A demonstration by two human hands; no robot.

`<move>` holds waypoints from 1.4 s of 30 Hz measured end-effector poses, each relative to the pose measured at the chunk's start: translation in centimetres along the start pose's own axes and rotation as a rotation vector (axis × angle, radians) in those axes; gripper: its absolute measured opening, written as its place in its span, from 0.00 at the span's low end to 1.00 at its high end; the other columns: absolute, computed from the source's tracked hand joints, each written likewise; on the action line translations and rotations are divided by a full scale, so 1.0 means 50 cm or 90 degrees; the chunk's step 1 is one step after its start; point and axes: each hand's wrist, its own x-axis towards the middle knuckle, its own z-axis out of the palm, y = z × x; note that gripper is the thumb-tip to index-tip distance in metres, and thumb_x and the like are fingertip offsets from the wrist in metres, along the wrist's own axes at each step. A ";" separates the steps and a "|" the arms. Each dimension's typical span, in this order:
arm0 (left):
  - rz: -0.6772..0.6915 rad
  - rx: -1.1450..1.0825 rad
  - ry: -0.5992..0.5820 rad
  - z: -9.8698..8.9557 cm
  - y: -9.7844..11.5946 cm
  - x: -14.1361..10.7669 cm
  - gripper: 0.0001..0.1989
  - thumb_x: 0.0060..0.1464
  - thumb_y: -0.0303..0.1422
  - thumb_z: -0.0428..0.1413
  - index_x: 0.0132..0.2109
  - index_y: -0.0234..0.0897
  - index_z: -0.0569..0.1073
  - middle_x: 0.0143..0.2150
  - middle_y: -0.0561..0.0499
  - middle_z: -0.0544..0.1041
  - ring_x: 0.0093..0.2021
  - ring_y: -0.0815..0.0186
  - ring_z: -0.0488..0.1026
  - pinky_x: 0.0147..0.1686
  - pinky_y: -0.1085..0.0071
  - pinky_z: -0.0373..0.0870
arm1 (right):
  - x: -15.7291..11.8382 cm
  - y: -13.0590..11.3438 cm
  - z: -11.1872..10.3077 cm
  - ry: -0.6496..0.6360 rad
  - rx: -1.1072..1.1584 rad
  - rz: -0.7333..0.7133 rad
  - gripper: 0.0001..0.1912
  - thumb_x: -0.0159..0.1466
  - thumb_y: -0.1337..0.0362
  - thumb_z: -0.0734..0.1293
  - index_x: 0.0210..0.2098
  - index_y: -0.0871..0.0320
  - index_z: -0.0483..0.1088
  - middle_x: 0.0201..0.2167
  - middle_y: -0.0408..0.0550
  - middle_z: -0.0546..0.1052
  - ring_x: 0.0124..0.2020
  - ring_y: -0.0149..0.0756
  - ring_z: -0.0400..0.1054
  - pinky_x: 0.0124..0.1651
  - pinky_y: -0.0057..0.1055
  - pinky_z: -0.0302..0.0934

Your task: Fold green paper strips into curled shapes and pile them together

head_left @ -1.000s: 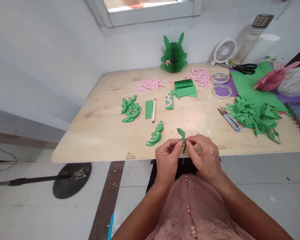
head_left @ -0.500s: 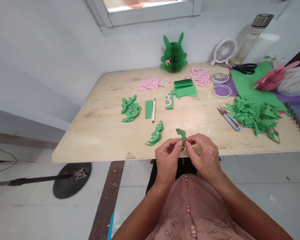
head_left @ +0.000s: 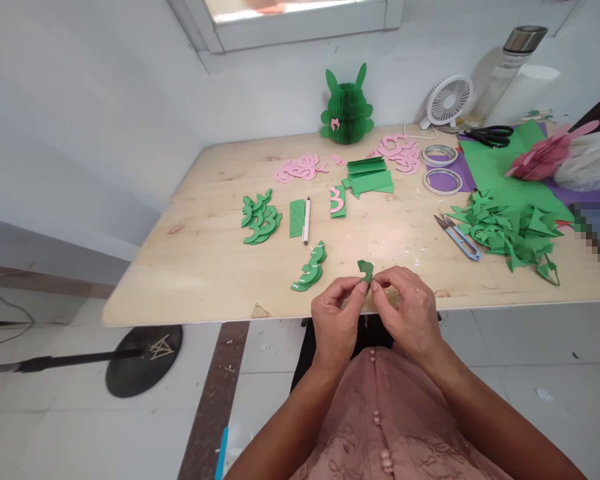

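Near the table's front edge, my left hand [head_left: 337,317] pinches a small curved green paper piece [head_left: 365,269] between thumb and fingers. My right hand [head_left: 405,303] is closed on the same piece from the right, its fingertips almost touching the left ones. The lower part of the piece is hidden by my fingers. Just left of my hands lies an overlapping row of scalloped green pieces [head_left: 310,268] with small white strips on them. A larger pile of curved green cutouts [head_left: 261,219] is farther left.
A white pen [head_left: 307,221] lies beside a green card [head_left: 297,219]. Blue-handled snips [head_left: 460,239] rest by green scraps [head_left: 520,230] at right. Tape rolls [head_left: 443,181], black scissors [head_left: 490,136], a small fan [head_left: 449,100] and a green paper figure [head_left: 347,113] stand or lie behind on the table [head_left: 190,267].
The green piece between my fingers has turned, and its upper end now looks shorter and more curled. Both hands have hardly moved.
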 end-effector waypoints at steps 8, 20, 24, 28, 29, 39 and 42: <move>0.004 -0.002 -0.004 0.000 0.001 -0.002 0.05 0.49 0.32 0.59 0.32 0.36 0.77 0.31 0.50 0.78 0.35 0.65 0.74 0.39 0.70 0.69 | 0.001 -0.001 0.000 0.002 0.002 0.000 0.05 0.60 0.67 0.62 0.27 0.57 0.66 0.25 0.45 0.73 0.31 0.36 0.66 0.37 0.33 0.59; 0.006 0.000 0.000 0.000 0.000 -0.001 0.04 0.49 0.32 0.59 0.32 0.36 0.77 0.31 0.51 0.78 0.35 0.67 0.73 0.39 0.71 0.69 | 0.000 0.001 0.002 -0.003 0.011 0.001 0.06 0.59 0.68 0.61 0.27 0.57 0.67 0.26 0.45 0.74 0.31 0.36 0.67 0.37 0.33 0.59; 0.006 0.004 0.001 0.000 -0.001 0.000 0.05 0.49 0.32 0.59 0.32 0.36 0.77 0.31 0.50 0.78 0.35 0.66 0.74 0.39 0.70 0.69 | 0.000 0.000 0.001 -0.008 0.009 0.009 0.06 0.59 0.68 0.61 0.27 0.57 0.67 0.26 0.45 0.74 0.31 0.36 0.67 0.37 0.33 0.59; 0.006 0.002 0.002 -0.001 -0.003 0.000 0.05 0.49 0.32 0.59 0.32 0.36 0.77 0.31 0.50 0.78 0.35 0.66 0.74 0.39 0.70 0.69 | 0.001 -0.001 0.001 -0.014 0.006 0.014 0.06 0.59 0.68 0.61 0.26 0.57 0.66 0.26 0.46 0.74 0.32 0.36 0.67 0.37 0.33 0.59; 0.007 0.000 0.001 -0.001 -0.003 0.000 0.05 0.49 0.32 0.59 0.32 0.36 0.77 0.31 0.50 0.78 0.35 0.66 0.74 0.39 0.70 0.69 | 0.001 -0.001 0.001 -0.017 0.007 0.015 0.06 0.59 0.68 0.61 0.26 0.57 0.66 0.25 0.45 0.74 0.32 0.36 0.67 0.37 0.33 0.59; -0.083 -0.104 0.024 0.004 0.003 0.003 0.06 0.46 0.32 0.61 0.31 0.34 0.77 0.29 0.50 0.78 0.32 0.68 0.72 0.38 0.71 0.69 | -0.003 0.004 0.003 0.017 0.023 0.006 0.03 0.59 0.69 0.62 0.30 0.56 0.67 0.28 0.45 0.75 0.32 0.36 0.67 0.38 0.33 0.60; -0.109 -0.135 0.016 0.004 0.003 0.004 0.06 0.45 0.33 0.61 0.31 0.33 0.77 0.29 0.50 0.77 0.31 0.68 0.72 0.39 0.70 0.69 | -0.003 0.002 0.002 0.028 0.014 -0.018 0.03 0.59 0.69 0.62 0.31 0.56 0.67 0.28 0.46 0.74 0.32 0.36 0.67 0.37 0.34 0.60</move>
